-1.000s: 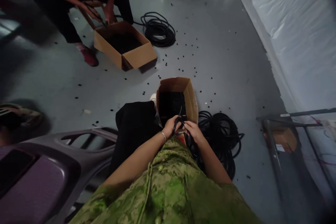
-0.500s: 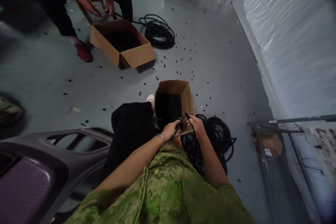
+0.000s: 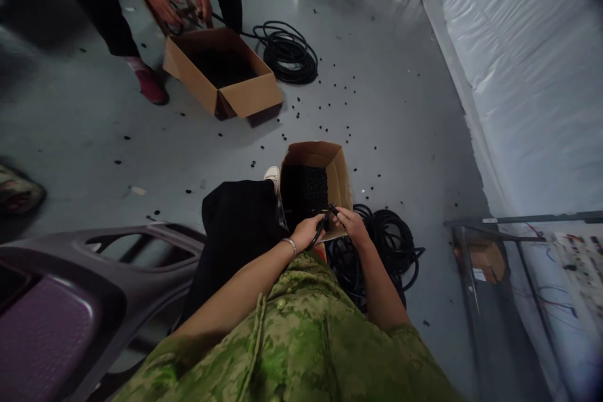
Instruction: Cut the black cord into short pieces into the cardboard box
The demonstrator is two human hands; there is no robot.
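Observation:
My left hand [image 3: 307, 232], with a bracelet at its wrist, is closed round a dark scissors-like cutter [image 3: 320, 229]; its exact kind is hard to make out. Close by on the right, my right hand [image 3: 351, 224] pinches the end of a black hose [image 3: 333, 210]. The cutter's tip meets the hose end between the two hands. Both hands are over the near edge of a cardboard box [image 3: 340, 166] that holds many small black pieces [image 3: 313, 185]. A tangled coil of black hose [image 3: 393, 239] lies on the floor beside the box, under my right forearm.
Opposite sits a co-worker, hands [image 3: 162, 5] over another cardboard box [image 3: 254, 95] of black pieces. A hose coil [image 3: 289, 53] lies beside it. Small black bits are scattered over the floor [image 3: 400, 138]. A plastic chair [image 3: 155, 264] is at left, a metal-framed rack [image 3: 471, 264] at right.
The cutter has come up against the hose end, where a gap showed before. My right fingers have shifted slightly. The co-worker's hands have also moved a little.

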